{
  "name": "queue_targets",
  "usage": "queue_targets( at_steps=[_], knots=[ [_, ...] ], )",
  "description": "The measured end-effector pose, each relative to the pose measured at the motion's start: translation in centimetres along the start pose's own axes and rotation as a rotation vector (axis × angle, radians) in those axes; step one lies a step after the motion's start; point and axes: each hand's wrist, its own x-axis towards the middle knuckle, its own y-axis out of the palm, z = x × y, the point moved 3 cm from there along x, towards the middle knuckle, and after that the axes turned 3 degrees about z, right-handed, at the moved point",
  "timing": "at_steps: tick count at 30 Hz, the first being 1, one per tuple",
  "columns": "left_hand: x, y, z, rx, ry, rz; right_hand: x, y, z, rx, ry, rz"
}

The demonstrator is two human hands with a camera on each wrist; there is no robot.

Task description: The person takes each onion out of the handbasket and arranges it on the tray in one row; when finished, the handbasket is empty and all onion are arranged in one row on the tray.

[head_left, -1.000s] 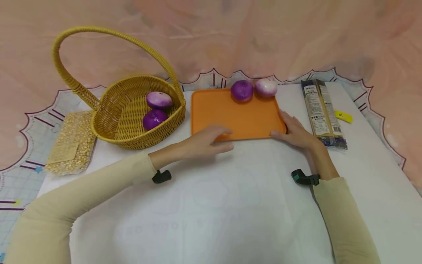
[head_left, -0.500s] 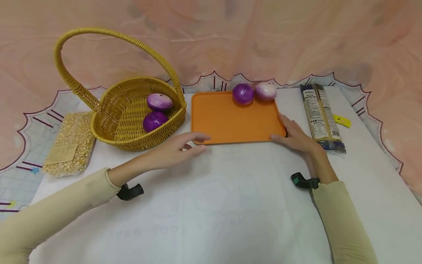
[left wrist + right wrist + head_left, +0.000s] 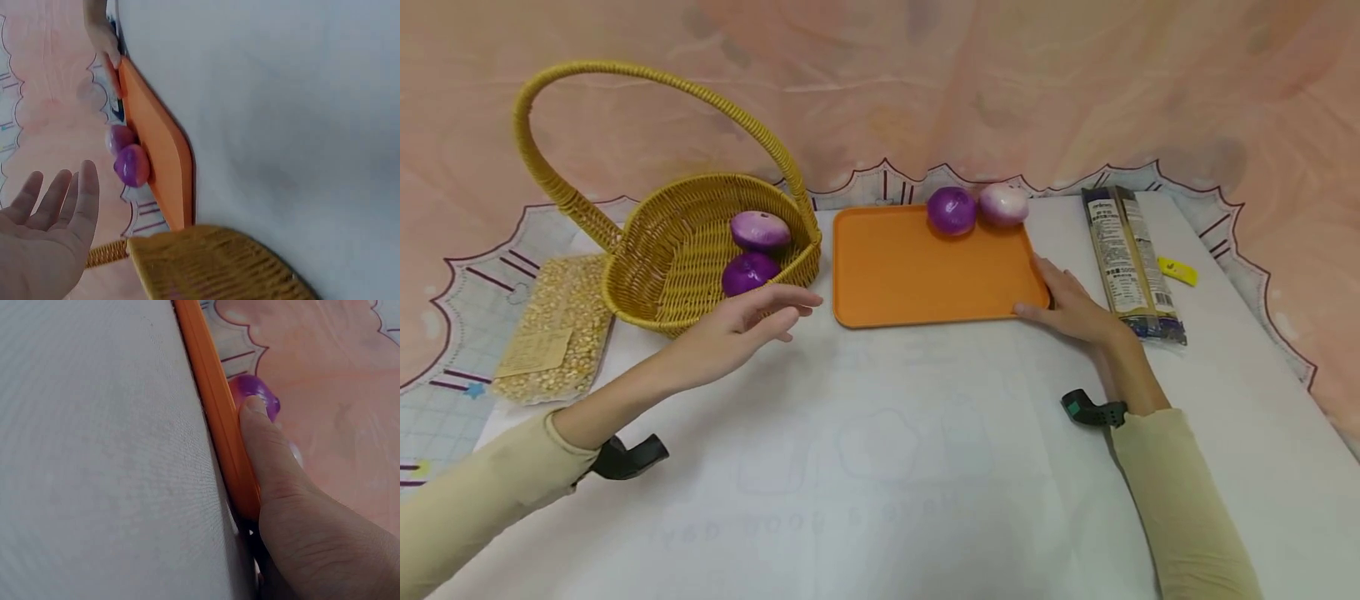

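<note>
tray (image 3: 917, 275): long axis left-right | right hand (image 3: 1071, 308): nearer, straight-fingered, touching tray's right end | left hand (image 3: 726, 333): relaxed, holding nothing, left of tray, near basket (image 3: 662, 242)

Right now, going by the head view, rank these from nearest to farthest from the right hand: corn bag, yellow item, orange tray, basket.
1. Orange tray: touching the right hand, extending to its left.
2. Yellow item: right, just past the packet.
3. Basket: left.
4. Corn bag: farthest left.

orange tray (image 3: 917, 275) | flat | two purplish onions (image 3: 951, 211) at far-right corner | wicker basket (image 3: 655, 267) left
</note>
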Motion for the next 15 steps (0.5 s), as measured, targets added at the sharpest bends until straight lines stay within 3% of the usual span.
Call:
queue_targets(
  at_steps=[10,15],
  knots=[
    [-1.0,-4.3,0.8,-0.07,-0.023,-0.172,0.0,0.0,0.0,0.004,0.002,0.003],
    [-1.4,-6.2,1.3,-0.004,-0.113,-0.2,0.0,0.0,-0.1,0.001,-0.007,-0.004]
  ],
)
